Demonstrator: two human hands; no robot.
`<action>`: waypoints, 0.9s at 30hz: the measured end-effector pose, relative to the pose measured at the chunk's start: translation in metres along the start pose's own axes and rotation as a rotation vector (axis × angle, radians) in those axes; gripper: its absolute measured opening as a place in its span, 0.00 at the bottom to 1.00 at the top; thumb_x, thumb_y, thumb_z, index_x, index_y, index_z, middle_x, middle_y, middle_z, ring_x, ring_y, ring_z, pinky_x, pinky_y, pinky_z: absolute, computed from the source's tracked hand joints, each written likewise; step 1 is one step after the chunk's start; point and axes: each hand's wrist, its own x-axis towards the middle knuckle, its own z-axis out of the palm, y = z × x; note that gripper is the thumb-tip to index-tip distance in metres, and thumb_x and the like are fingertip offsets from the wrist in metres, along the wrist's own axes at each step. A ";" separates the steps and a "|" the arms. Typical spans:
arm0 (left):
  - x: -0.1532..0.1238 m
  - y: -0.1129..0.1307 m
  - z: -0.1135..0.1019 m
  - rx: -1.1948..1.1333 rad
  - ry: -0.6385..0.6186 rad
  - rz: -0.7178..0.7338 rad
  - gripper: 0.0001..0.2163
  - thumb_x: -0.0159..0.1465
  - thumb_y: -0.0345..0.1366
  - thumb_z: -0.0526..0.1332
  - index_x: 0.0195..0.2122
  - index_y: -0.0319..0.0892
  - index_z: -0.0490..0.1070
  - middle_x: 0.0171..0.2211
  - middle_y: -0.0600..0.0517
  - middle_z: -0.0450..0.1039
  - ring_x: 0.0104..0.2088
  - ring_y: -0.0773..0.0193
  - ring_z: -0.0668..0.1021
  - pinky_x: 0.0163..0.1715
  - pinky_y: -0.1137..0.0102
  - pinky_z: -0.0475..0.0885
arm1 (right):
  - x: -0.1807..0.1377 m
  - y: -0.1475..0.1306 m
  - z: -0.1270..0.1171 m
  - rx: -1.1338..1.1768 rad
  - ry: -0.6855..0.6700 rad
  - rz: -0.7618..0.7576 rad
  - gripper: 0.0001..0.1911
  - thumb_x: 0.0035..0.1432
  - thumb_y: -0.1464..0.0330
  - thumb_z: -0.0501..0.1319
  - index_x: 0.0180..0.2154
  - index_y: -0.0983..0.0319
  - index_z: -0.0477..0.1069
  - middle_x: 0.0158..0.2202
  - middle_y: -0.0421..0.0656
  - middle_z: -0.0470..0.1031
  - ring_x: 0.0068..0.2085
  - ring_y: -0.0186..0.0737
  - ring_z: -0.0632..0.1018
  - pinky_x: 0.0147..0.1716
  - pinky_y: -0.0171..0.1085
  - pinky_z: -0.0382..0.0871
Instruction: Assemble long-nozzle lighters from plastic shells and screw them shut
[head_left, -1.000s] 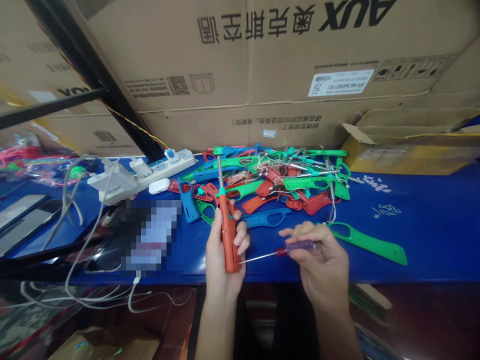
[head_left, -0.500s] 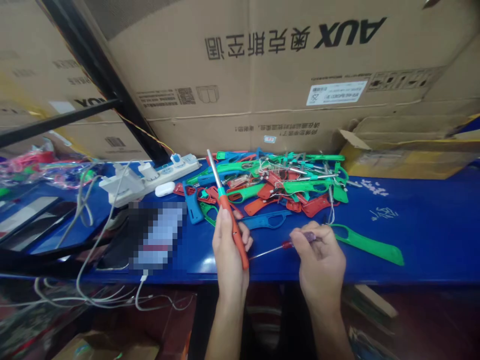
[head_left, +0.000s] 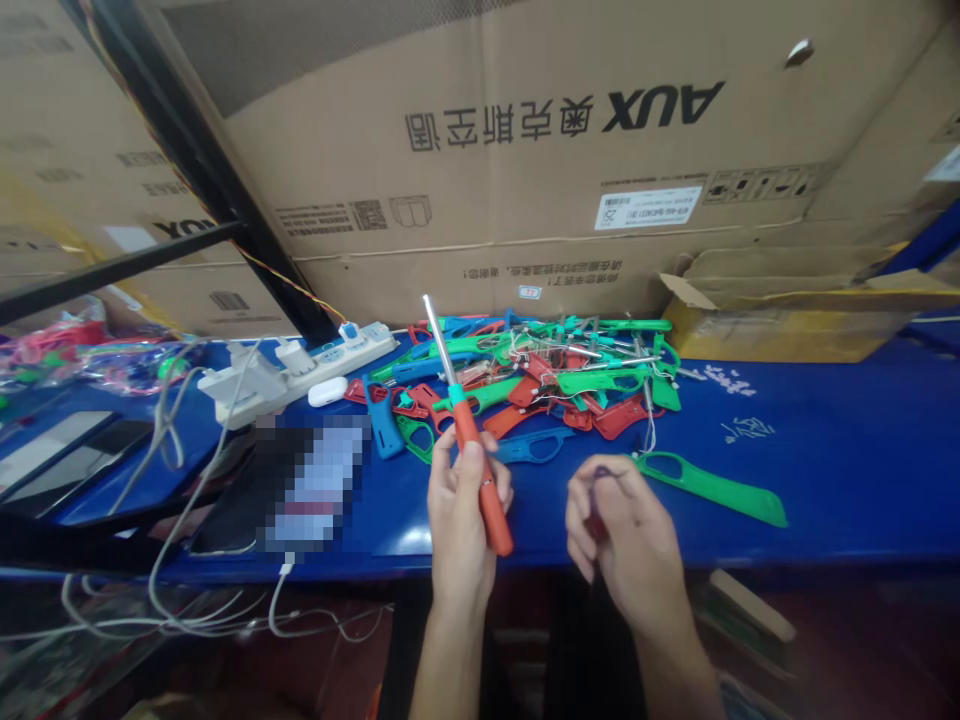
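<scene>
My left hand is closed around an orange gas lighter, held tilted with its silver metal tube pointing up and away. A teal collar joins the tube to the orange body. To the right, my right hand is closed on a screwdriver whose dark reddish handle shows between the fingers; its shaft cannot be made out. Just beyond my right hand lies a green lighter shell. Behind both hands spreads a heap of red, green and blue lighter parts with metal tubes and thin white wires.
On the left are a white power strip with plugs, a white earbud case, a phone on a cable, and bagged items. A yellow-brown carton stands back right, near small white pieces. A large cardboard box forms the back.
My right hand has turned inward, and the screwdriver shaft no longer points at the lighter. The lighter has rotated in my left hand. The whole view has shifted slightly.
</scene>
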 end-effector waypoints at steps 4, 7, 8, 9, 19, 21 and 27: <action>-0.005 -0.001 0.001 0.061 -0.018 0.004 0.17 0.66 0.48 0.66 0.48 0.47 0.63 0.34 0.56 0.75 0.14 0.77 0.68 0.13 0.81 0.61 | -0.012 0.001 0.009 -0.284 -0.128 0.071 0.13 0.70 0.55 0.58 0.42 0.58 0.68 0.27 0.34 0.64 0.24 0.28 0.63 0.21 0.28 0.57; -0.009 -0.002 0.002 0.058 0.033 0.059 0.16 0.68 0.49 0.64 0.50 0.50 0.62 0.31 0.59 0.73 0.14 0.76 0.68 0.14 0.81 0.63 | -0.013 0.003 0.016 -0.536 -0.163 0.089 0.12 0.66 0.57 0.62 0.43 0.57 0.67 0.32 0.36 0.70 0.30 0.32 0.69 0.29 0.31 0.65; -0.011 -0.002 0.002 0.042 0.046 0.070 0.15 0.69 0.48 0.63 0.50 0.51 0.62 0.30 0.60 0.72 0.14 0.76 0.69 0.16 0.80 0.65 | -0.012 0.004 0.018 -0.598 -0.178 0.096 0.13 0.64 0.58 0.64 0.43 0.57 0.67 0.33 0.36 0.72 0.32 0.33 0.71 0.31 0.31 0.67; -0.012 -0.001 0.003 0.019 0.049 0.069 0.13 0.69 0.47 0.62 0.49 0.51 0.63 0.29 0.60 0.71 0.15 0.76 0.69 0.18 0.80 0.67 | -0.011 0.006 0.020 -0.640 -0.191 0.098 0.14 0.63 0.59 0.66 0.44 0.57 0.66 0.34 0.36 0.72 0.33 0.34 0.72 0.32 0.32 0.67; -0.050 -0.006 0.013 -0.093 0.088 -0.073 0.16 0.66 0.49 0.66 0.49 0.46 0.74 0.36 0.52 0.76 0.37 0.63 0.80 0.44 0.69 0.76 | -0.014 0.008 0.017 -0.622 -0.055 -0.074 0.13 0.71 0.55 0.54 0.48 0.55 0.68 0.43 0.40 0.79 0.44 0.37 0.79 0.42 0.31 0.71; -0.059 -0.010 0.017 0.022 0.076 -0.091 0.20 0.66 0.51 0.65 0.53 0.47 0.74 0.46 0.48 0.78 0.48 0.57 0.80 0.51 0.66 0.74 | -0.018 0.005 0.020 -0.608 -0.020 -0.042 0.18 0.72 0.53 0.53 0.55 0.53 0.67 0.50 0.41 0.78 0.51 0.38 0.78 0.48 0.32 0.70; -0.078 -0.020 0.020 0.292 0.013 0.043 0.30 0.71 0.60 0.49 0.66 0.48 0.65 0.65 0.44 0.66 0.65 0.50 0.69 0.64 0.60 0.64 | -0.025 -0.003 0.041 -0.424 -0.034 0.094 0.26 0.70 0.48 0.51 0.50 0.59 0.75 0.40 0.44 0.80 0.42 0.42 0.79 0.41 0.35 0.73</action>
